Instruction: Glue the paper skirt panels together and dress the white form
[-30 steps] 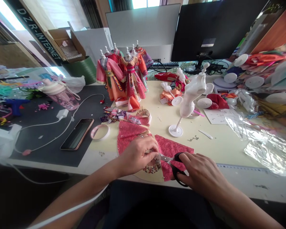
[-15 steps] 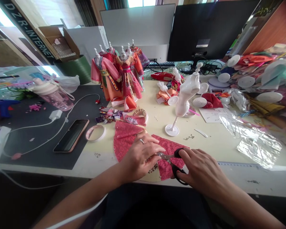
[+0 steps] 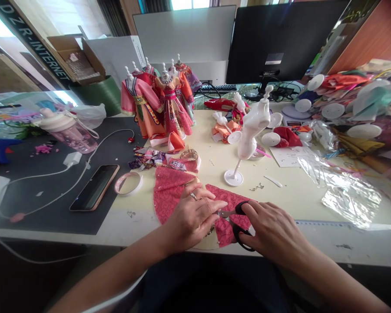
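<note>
My right hand (image 3: 272,232) has its thumb and fingers through the black handles of a pair of scissors (image 3: 227,214). The blades are a little apart and point left, toward my left hand (image 3: 193,217). That hand, with a ring on one finger, is closed in a pinch on red patterned fabric (image 3: 169,195), right by the scissor tips. The fabric is spread in a fan shape at the table's front edge, with a cream, dark-printed patch showing between its red parts. My left fingers hide the blade tips and the exact spot they pinch.
A bare white mini mannequin (image 3: 249,134) stands behind the fabric. To the left are a tape roll (image 3: 128,183), a phone (image 3: 94,188) and a pink bottle (image 3: 72,130). Dressed mannequins (image 3: 159,100) stand at the back; clear plastic (image 3: 352,204) and a ruler (image 3: 322,224) lie right.
The whole view has shifted slightly. The scissor blades look a bit closer together, and my left fingers have moved slightly over their tips. Both hands keep their hold.
</note>
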`<action>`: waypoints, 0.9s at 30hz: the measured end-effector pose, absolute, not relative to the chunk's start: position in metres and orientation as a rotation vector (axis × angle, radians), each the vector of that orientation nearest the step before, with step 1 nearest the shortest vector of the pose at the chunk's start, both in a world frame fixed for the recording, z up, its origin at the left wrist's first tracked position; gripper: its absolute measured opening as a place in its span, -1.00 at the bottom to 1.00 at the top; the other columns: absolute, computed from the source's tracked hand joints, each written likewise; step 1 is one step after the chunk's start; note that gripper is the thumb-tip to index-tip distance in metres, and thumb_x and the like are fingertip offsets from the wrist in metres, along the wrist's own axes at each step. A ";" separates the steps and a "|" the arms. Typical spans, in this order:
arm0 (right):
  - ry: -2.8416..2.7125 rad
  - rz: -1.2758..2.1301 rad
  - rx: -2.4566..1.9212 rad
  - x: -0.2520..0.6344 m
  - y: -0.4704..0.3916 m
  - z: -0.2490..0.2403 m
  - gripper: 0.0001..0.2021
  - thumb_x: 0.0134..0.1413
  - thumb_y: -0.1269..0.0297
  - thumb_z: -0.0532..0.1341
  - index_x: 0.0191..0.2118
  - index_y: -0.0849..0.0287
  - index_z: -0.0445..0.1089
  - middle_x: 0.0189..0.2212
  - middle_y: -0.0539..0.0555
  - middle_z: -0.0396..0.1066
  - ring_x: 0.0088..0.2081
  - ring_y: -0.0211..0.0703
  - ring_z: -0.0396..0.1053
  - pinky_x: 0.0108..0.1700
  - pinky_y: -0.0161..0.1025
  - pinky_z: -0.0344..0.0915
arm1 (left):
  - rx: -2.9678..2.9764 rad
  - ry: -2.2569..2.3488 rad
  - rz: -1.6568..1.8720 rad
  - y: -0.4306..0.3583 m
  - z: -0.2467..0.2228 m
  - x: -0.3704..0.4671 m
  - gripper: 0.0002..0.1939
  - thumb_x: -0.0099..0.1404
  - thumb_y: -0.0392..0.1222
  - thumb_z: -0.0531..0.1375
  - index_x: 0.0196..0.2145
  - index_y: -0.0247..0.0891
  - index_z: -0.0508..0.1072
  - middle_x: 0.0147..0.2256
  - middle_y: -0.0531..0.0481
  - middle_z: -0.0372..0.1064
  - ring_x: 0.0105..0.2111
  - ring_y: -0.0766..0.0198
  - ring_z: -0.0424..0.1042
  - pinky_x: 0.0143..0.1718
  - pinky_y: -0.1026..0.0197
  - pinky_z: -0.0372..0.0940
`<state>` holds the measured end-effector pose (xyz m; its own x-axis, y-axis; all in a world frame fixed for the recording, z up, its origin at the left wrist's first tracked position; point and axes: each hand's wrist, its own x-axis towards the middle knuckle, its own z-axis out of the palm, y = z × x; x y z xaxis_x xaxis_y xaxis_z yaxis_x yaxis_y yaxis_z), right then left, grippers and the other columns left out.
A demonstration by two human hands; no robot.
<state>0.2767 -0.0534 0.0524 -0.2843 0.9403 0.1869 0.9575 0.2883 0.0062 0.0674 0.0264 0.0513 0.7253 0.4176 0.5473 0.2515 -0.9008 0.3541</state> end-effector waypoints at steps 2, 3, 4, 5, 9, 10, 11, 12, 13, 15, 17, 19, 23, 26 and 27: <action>-2.396 -0.218 -1.765 0.277 -0.053 0.053 -0.84 -0.15 0.28 0.23 -0.39 0.15 0.25 -0.44 0.04 0.40 -0.41 -0.07 0.37 -0.33 -0.20 0.18 | 2.655 0.535 0.957 0.027 0.051 0.070 -0.66 0.24 -0.42 0.14 -0.04 -0.21 0.32 -0.28 0.03 0.48 -0.16 0.25 0.38 0.15 -0.02 0.05; -2.395 -0.238 -1.753 0.278 -0.053 0.053 -0.82 -0.16 0.27 0.25 -0.39 0.15 0.26 -0.44 0.03 0.39 -0.42 -0.08 0.37 -0.34 -0.20 0.18 | 2.648 0.537 0.962 0.028 0.052 0.072 -0.66 0.25 -0.42 0.13 -0.03 -0.21 0.32 -0.30 0.04 0.48 -0.17 0.26 0.38 0.15 -0.02 0.05; -2.395 -0.256 -1.741 0.278 -0.053 0.054 -0.81 -0.17 0.27 0.27 -0.39 0.16 0.26 -0.44 0.03 0.39 -0.43 -0.09 0.36 -0.35 -0.21 0.18 | 2.643 0.539 0.958 0.029 0.052 0.073 -0.66 0.25 -0.42 0.12 -0.02 -0.20 0.31 -0.31 0.05 0.47 -0.18 0.26 0.38 0.14 -0.03 0.05; -2.396 -0.274 -1.727 0.279 -0.053 0.055 -0.79 -0.17 0.26 0.28 -0.39 0.16 0.27 -0.44 0.03 0.39 -0.43 -0.09 0.36 -0.35 -0.21 0.18 | 2.642 0.540 0.949 0.030 0.053 0.074 -0.65 0.26 -0.42 0.12 -0.01 -0.20 0.31 -0.32 0.05 0.47 -0.19 0.27 0.38 0.14 -0.03 0.05; -2.399 -0.354 -1.692 0.281 -0.053 0.058 -0.75 -0.21 0.23 0.34 -0.40 0.16 0.28 -0.45 0.03 0.39 -0.45 -0.09 0.36 -0.37 -0.21 0.18 | 2.692 0.538 0.894 0.032 0.056 0.076 -0.67 0.28 -0.40 0.11 0.00 -0.22 0.32 -0.34 0.04 0.43 -0.21 0.27 0.36 0.13 -0.03 0.05; -2.400 -0.368 -1.690 0.282 -0.052 0.059 -0.74 -0.22 0.23 0.35 -0.41 0.16 0.28 -0.46 0.02 0.39 -0.45 -0.10 0.35 -0.37 -0.20 0.18 | 2.713 0.538 0.888 0.032 0.057 0.077 -0.68 0.28 -0.39 0.11 -0.01 -0.22 0.32 -0.34 0.04 0.42 -0.21 0.26 0.35 0.12 -0.03 0.05; -2.401 -0.377 -1.688 0.282 -0.052 0.059 -0.74 -0.23 0.24 0.36 -0.41 0.16 0.28 -0.46 0.02 0.39 -0.46 -0.10 0.35 -0.37 -0.20 0.18 | 2.734 0.538 0.882 0.033 0.057 0.077 -0.68 0.28 -0.39 0.11 -0.01 -0.23 0.33 -0.34 0.03 0.41 -0.20 0.26 0.34 0.12 -0.03 0.05; -2.401 -0.383 -1.687 0.283 -0.052 0.059 -0.73 -0.23 0.24 0.36 -0.41 0.16 0.28 -0.46 0.02 0.39 -0.46 -0.10 0.35 -0.37 -0.20 0.18 | 2.751 0.536 0.876 0.033 0.057 0.077 -0.69 0.29 -0.38 0.11 -0.01 -0.23 0.33 -0.34 0.02 0.40 -0.20 0.25 0.34 0.12 -0.03 0.05; -2.402 -0.386 -1.684 0.284 -0.052 0.060 -0.73 -0.24 0.25 0.37 -0.41 0.16 0.28 -0.46 0.02 0.39 -0.46 -0.10 0.35 -0.37 -0.20 0.18 | 2.764 0.532 0.871 0.034 0.056 0.077 -0.68 0.29 -0.38 0.10 0.00 -0.24 0.32 -0.34 0.02 0.40 -0.21 0.25 0.33 0.11 -0.03 0.05; -2.405 -0.391 -1.675 0.285 -0.052 0.060 -0.72 -0.23 0.23 0.38 -0.41 0.16 0.28 -0.47 0.02 0.38 -0.46 -0.10 0.35 -0.37 -0.21 0.17 | 2.783 0.520 0.859 0.035 0.056 0.078 -0.67 0.29 -0.38 0.09 0.01 -0.24 0.31 -0.34 0.01 0.39 -0.23 0.24 0.32 0.10 -0.03 0.07; -2.407 -0.399 -1.667 0.286 -0.051 0.061 -0.71 -0.23 0.21 0.38 -0.41 0.16 0.28 -0.49 0.01 0.37 -0.46 -0.10 0.35 -0.37 -0.21 0.16 | 2.801 0.503 0.829 0.036 0.057 0.079 -0.65 0.29 -0.41 0.07 0.03 -0.24 0.29 -0.34 0.01 0.38 -0.25 0.23 0.30 0.07 -0.02 0.08; -2.406 -0.402 -1.669 0.287 -0.051 0.060 -0.70 -0.24 0.21 0.39 -0.41 0.16 0.28 -0.50 0.01 0.36 -0.46 -0.10 0.35 -0.38 -0.21 0.16 | 2.832 0.473 0.766 0.037 0.058 0.079 -0.61 0.28 -0.45 0.05 0.05 -0.25 0.26 -0.31 0.00 0.38 -0.23 0.21 0.29 0.05 -0.02 0.09; -2.405 -0.361 -1.713 0.287 -0.050 0.058 -0.71 -0.26 0.22 0.39 -0.42 0.16 0.28 -0.50 0.00 0.37 -0.48 -0.12 0.35 -0.39 -0.21 0.16 | 2.913 0.416 0.613 0.037 0.060 0.080 -0.49 0.23 -0.51 0.03 0.12 -0.29 0.18 -0.22 -0.07 0.37 -0.19 0.14 0.27 0.01 -0.04 0.10; -2.398 -0.310 -1.750 0.286 -0.051 0.056 -0.72 -0.25 0.23 0.38 -0.44 0.15 0.27 -0.51 -0.02 0.36 -0.48 -0.12 0.36 -0.38 -0.22 0.17 | 2.911 0.403 0.549 0.037 0.061 0.082 -0.48 0.23 -0.50 0.03 0.14 -0.30 0.15 -0.20 -0.10 0.36 -0.17 0.12 0.26 -0.02 -0.03 0.12; -2.395 -0.295 -1.763 0.287 -0.052 0.055 -0.73 -0.25 0.23 0.37 -0.44 0.15 0.27 -0.51 -0.02 0.36 -0.48 -0.12 0.36 -0.38 -0.22 0.18 | 2.879 0.410 0.554 0.038 0.061 0.083 -0.50 0.25 -0.48 0.03 0.14 -0.28 0.15 -0.20 -0.09 0.37 -0.18 0.13 0.27 -0.02 -0.02 0.13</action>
<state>0.2868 -0.0519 0.0553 -0.2965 0.9248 0.2384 0.9550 0.2889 0.0673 0.0830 0.0379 0.0612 0.8925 0.3011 0.3358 0.2335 -0.9454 0.2272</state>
